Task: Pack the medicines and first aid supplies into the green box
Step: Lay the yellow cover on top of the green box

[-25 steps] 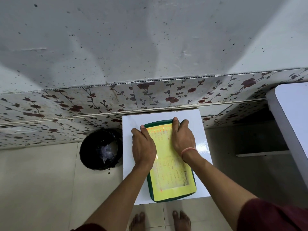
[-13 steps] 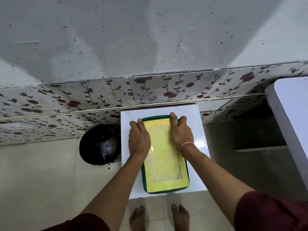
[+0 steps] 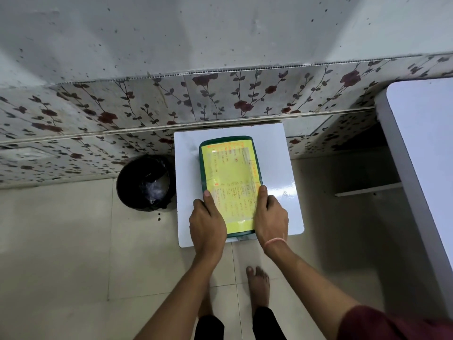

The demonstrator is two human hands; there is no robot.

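The green box (image 3: 205, 153) lies flat on a small white table (image 3: 274, 153), its lid closed and covered by a yellow printed sheet (image 3: 231, 173). My left hand (image 3: 207, 219) grips the box's near left edge, thumb on the lid. On the near right edge sits my right hand (image 3: 270, 217), which has a pink band on the wrist. No medicines or first aid supplies are visible; the inside of the box is hidden.
A black bin (image 3: 144, 182) with a liner stands on the floor left of the table. A floral-tiled wall (image 3: 220, 99) runs behind it. A white counter (image 3: 426, 148) juts in at the right with a shelf (image 3: 367, 190) below. My bare feet are on the tiled floor.
Both hands have slid from the far end of the lid to the near end of the box. The box sits straighter on the table.
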